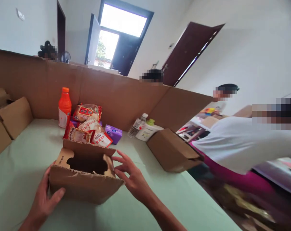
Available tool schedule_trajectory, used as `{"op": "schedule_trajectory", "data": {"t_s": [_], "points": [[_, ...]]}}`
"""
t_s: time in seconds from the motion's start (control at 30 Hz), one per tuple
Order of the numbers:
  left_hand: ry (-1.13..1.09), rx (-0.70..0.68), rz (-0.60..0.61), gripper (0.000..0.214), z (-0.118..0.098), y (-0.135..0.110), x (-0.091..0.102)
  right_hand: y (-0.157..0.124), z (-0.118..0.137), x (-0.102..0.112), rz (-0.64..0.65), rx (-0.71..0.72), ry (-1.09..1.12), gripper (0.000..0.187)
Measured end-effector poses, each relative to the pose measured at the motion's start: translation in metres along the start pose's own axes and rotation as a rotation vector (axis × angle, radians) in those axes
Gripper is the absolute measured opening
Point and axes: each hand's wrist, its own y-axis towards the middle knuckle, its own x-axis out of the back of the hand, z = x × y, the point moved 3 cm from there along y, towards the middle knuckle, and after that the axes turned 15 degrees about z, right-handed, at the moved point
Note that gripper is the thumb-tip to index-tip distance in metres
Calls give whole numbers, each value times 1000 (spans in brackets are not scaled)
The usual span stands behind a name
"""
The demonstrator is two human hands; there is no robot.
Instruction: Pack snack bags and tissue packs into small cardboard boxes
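An open cardboard box (84, 183) stands on the pale green table (20, 166) right in front of me, its top flaps partly folded inward. My left hand (43, 200) lies against the box's left side, thumb on the front wall. Spread fingers of my right hand (129, 176) touch the right flap and hold nothing. Behind the box lie several snack packets (84, 126), an orange juice bottle (64, 108) and a purple packet (113, 133).
A tall cardboard screen (116, 99) walls the table's back. A water bottle (137, 125) and a white green-capped bottle (148, 130) lie by another carton (171, 150) at the right edge. More cartons (8, 118) sit far left. A person in white (237, 144) bends over at right; others stand behind.
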Motion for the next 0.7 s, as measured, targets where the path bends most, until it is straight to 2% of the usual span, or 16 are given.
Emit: {"op": "schedule_trajectory", "data": {"t_s": [0.07, 0.13, 0.23, 0.33, 0.43, 0.53, 0.63, 0.7], "points": [[60, 8, -15, 85, -12, -3, -18, -11, -15, -5, -120, 3, 76, 55], [101, 4, -7, 86, -22, -5, -26, -18, -24, -8, -172, 10, 128, 50], [133, -16, 56, 100, -27, 1, -15, -20, -30, -3, -128, 3, 128, 44], [152, -27, 186, 121, -21, 16, 6, -3, -35, 22, -108, -16, -55, 38], [129, 7, 317, 131, -14, 32, 17, 44, -47, 61, -88, -112, -377, 44], [111, 17, 353, 135, -8, 41, 16, 113, -65, 96, -9, -231, -580, 66], [215, 25, 307, 133, -4, 40, 14, 173, -87, 111, 74, -324, -641, 88], [275, 59, 297, 128, -2, 36, 14, 197, -101, 110, 110, -377, -644, 86]]}}
